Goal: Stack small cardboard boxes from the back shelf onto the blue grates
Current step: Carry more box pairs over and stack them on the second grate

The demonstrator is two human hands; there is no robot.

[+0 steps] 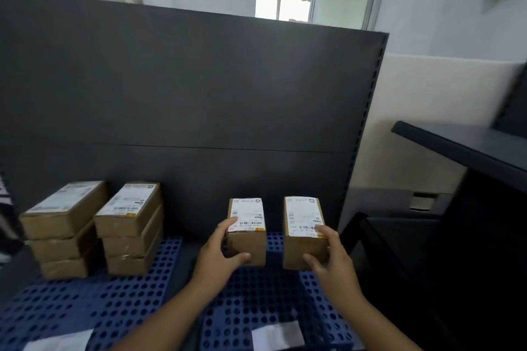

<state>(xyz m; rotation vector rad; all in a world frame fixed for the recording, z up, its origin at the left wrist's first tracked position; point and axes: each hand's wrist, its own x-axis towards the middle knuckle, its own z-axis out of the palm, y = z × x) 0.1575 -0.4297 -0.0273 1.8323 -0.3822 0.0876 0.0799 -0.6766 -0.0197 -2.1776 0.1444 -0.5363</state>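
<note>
Two small cardboard boxes with white labels stand side by side on the right blue grate [265, 302]. My left hand [218, 256] grips the left box [247, 232] at its near left corner. My right hand [332, 261] grips the right box [303, 232] at its near right corner. On the left blue grate [85, 308] stand two stacks of three boxes each: one stack [64, 229] at the far left and one stack [129, 226] beside it.
A tall dark grey back panel [185, 88] rises right behind the boxes. A dark counter [467, 148] and black cabinet stand to the right. White paper sheets [278, 335] lie on the near grates. A dark gap separates the two grates.
</note>
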